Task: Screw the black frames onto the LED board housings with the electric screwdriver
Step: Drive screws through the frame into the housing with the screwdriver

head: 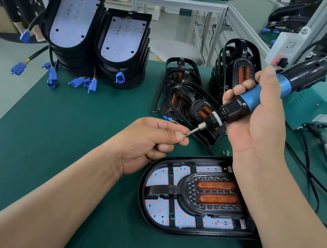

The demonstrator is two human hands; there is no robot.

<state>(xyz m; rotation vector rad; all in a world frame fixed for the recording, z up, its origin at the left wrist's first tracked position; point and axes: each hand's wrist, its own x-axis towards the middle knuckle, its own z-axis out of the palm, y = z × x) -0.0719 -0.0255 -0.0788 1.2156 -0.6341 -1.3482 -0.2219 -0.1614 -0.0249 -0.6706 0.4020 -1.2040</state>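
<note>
An LED board housing lies flat on the green mat near me, with a black frame holding two orange reflectors seated on it. My right hand grips the blue-and-black electric screwdriver, tilted down to the left above the housing. My left hand pinches a small screw against the bit's tip. A few loose screws lie on the mat just beyond the housing.
Two stacks of housings with blue connectors stand at the back left. Loose black frames pile up at the back centre and right. A teal power box and black cables lie on the right.
</note>
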